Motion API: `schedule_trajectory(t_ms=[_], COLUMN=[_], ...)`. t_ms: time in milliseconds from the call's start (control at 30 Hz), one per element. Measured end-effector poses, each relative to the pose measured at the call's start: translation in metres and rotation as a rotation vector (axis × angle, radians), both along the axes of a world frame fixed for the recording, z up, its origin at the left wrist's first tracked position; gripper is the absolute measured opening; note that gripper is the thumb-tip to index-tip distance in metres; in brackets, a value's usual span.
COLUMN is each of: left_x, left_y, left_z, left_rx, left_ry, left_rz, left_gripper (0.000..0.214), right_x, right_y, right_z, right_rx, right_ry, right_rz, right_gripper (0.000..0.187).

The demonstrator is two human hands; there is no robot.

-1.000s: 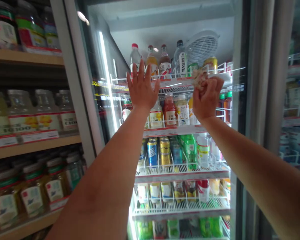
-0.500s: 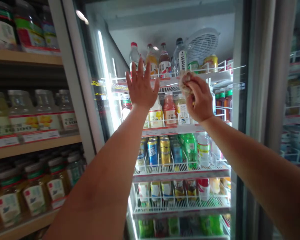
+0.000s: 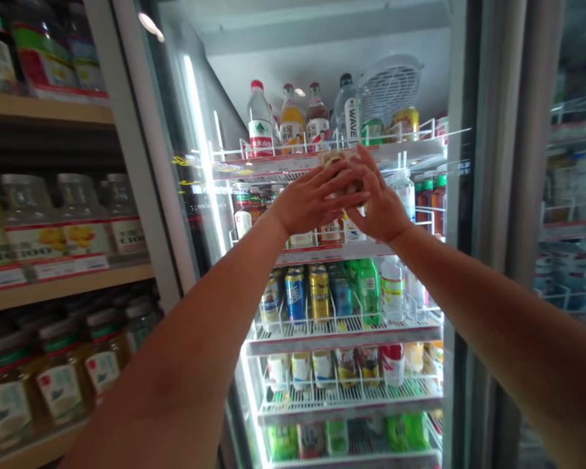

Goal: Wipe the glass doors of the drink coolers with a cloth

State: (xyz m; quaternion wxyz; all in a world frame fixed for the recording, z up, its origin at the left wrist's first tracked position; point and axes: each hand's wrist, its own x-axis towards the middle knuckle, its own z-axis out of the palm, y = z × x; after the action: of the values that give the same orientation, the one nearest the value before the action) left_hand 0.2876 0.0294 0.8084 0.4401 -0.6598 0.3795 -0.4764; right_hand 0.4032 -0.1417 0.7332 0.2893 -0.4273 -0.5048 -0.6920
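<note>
A crumpled, light-coloured cloth (image 3: 334, 158) is bunched between my two hands, in front of the glass door of a lit drinks fridge. My left hand (image 3: 303, 203) reaches in from the left, its fingers lying over the cloth and overlapping those of the other hand. From the right, my right hand (image 3: 383, 207) grips the same cloth with bent fingers. Most of the cloth is hidden behind the fingers. Behind the hands, bottles on the second fridge shelf (image 3: 317, 255) are partly covered.
Metal door frames (image 3: 491, 195) stand at the right, with another stocked fridge beyond. At the left, wooden shelves (image 3: 53, 109) hold jars (image 3: 85, 208) and bottles. Inside the fridge, wire shelves (image 3: 342, 340) carry several cans (image 3: 319, 293) and bottles (image 3: 260, 120).
My left hand was spread flat by the glass and has moved right onto the cloth. My right hand has shifted slightly left and down with the cloth, so both hands now meet.
</note>
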Motion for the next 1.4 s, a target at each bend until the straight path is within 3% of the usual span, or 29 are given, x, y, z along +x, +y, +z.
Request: schedule_trajectory(t_ms=[167, 267, 433, 533, 667, 833, 900, 1000, 1067, 1133, 1267, 1333, 1400], left_x=[-0.004, -0.005, -0.001, 0.003, 0.001, -0.002, 0.006, 0.021, 0.025, 0.020, -0.001, -0.006, -0.005], left_y=[-0.001, 0.001, 0.010, 0.016, 0.016, 0.010, 0.016, 0.033, 0.039, 0.036, 0.015, 0.009, 0.012], left_z=[-0.003, -0.004, 0.000, 0.005, 0.004, -0.001, 0.006, 0.020, 0.024, 0.019, 0.000, -0.003, -0.001], left_rx=[-0.102, -0.162, -0.548, -0.729, -0.656, -0.490, -0.537, -0.680, -0.731, -0.686, -0.449, -0.472, -0.591], left_ry=[-0.016, -0.038, -0.306, -0.512, -0.519, -0.181, -0.182, -0.433, -0.544, -0.441, -0.072, -0.112, -0.273], left_rz=[-0.026, -0.077, -0.241, -0.314, -0.245, -0.151, -0.208, -0.461, -0.543, -0.446, -0.160, -0.138, -0.192], left_gripper=[0.040, 0.035, 0.023, 0.031, 0.041, 0.039, 0.045, 0.057, 0.060, 0.057, 0.050, 0.049, 0.054], right_x=[-0.003, -0.006, -0.010, -0.012, -0.013, -0.016, -0.016, -0.016, -0.016, -0.015, -0.014, -0.014, -0.014], right_y=[-0.001, -0.001, 0.001, 0.001, 0.000, -0.002, -0.002, -0.002, -0.002, -0.002, -0.001, -0.001, -0.001], right_z=[-0.002, -0.004, -0.006, -0.006, -0.005, -0.005, -0.005, -0.005, -0.005, -0.005, -0.005, -0.005, -0.005], right_rx=[0.204, 0.200, 0.073, 0.166, 0.214, 0.151, 0.140, 0.139, 0.143, 0.148, 0.160, 0.162, 0.158], right_ry=[0.106, 0.095, 0.043, 0.131, 0.184, 0.201, 0.216, 0.230, 0.234, 0.232, 0.226, 0.228, 0.235], right_rz=[-0.118, -0.184, -0.284, -0.260, -0.258, -0.293, -0.296, -0.299, -0.301, -0.301, -0.301, -0.303, -0.303], right_gripper=[0.060, 0.059, 0.051, 0.049, 0.048, 0.049, 0.049, 0.049, 0.049, 0.048, 0.048, 0.048, 0.048])
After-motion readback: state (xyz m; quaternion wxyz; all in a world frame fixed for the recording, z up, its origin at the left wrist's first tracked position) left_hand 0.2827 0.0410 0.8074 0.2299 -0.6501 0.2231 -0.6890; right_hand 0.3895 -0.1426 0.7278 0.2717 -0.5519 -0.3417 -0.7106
